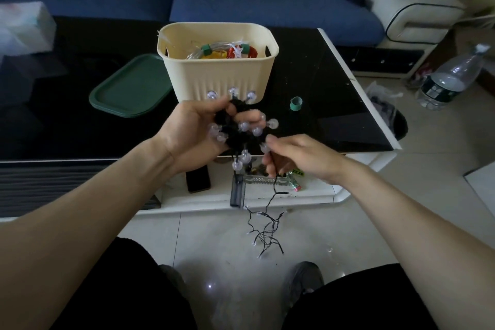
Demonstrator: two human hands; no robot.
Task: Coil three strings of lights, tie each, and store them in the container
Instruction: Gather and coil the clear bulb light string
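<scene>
Left hand (pixel 192 128): fingers curled round a bunched coil (pixel 235 128) of black wire with clear round bulbs, held in the air just in front of the table's near edge. Bulbs stick out on all sides of the bunch.

Right hand (pixel 297 158): fingers curled down, pinching the same wire just below and right of the coil. From this hand a loose tail (pixel 267 228) hangs to the floor and lies there in a small tangle between the person's feet.

Container (pixel 217 75): cream tub, upright on the black table (pixel 334 115), near its middle, just beyond the coil. Inside show a clear coil with a green tie, a star-shaped light and something red and yellow; looks like 2 strings already stored, though the count cannot be told for sure. Green lid (pixel 131 88) lies flat on the table, touching or just left of the tub. A small green roll (pixel 296 103), probably tie tape, stands on the table right of the tub, near the right edge.

Judgement: this is likely string 3, most of it wound. Left to do: wind in the tail from the floor, tie the coil, drop it in the tub.
</scene>
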